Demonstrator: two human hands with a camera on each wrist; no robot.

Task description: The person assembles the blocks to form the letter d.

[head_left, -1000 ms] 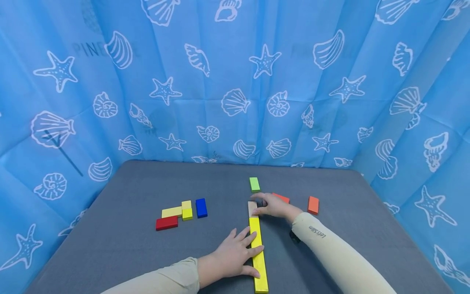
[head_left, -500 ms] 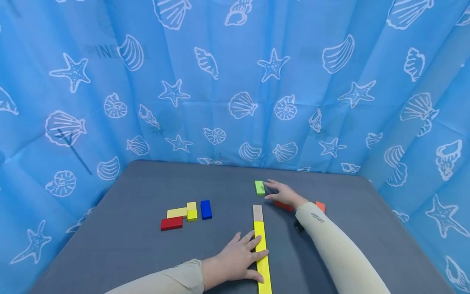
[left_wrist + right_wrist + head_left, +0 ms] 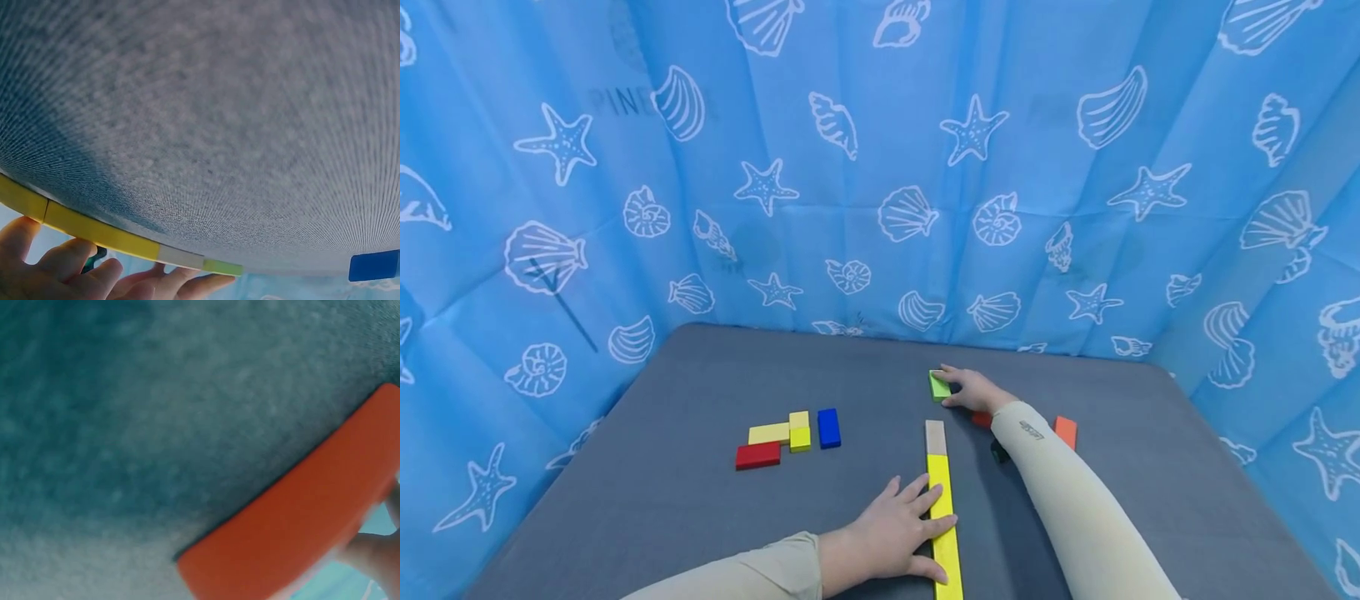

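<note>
My left hand [image 3: 887,533] rests with spread fingers on a row of yellow blocks [image 3: 939,475] laid end to end. In the left wrist view, a seam divides two yellow blocks [image 3: 103,234]. A pale wood block [image 3: 936,437] continues the row at its far end. Beyond it lies a light green block [image 3: 937,387], pinched by my right hand [image 3: 973,390], with a finger over its far end and the thumb at its near corner. An orange-red block [image 3: 300,512] sits under the right wrist, partly hidden by the arm in the head view.
To the left lie a red block [image 3: 758,456], a pale yellow block [image 3: 768,433], two small yellow blocks [image 3: 800,439] and a blue block [image 3: 829,427]. Another orange block [image 3: 1065,432] is right of my right forearm. A blue shell-patterned curtain [image 3: 850,167] hangs behind the grey table [image 3: 700,533].
My right hand has left the pale wood block, moved away from me to the light green block and taken hold of it. My left hand has stayed on the yellow row. The head view has shifted slightly.
</note>
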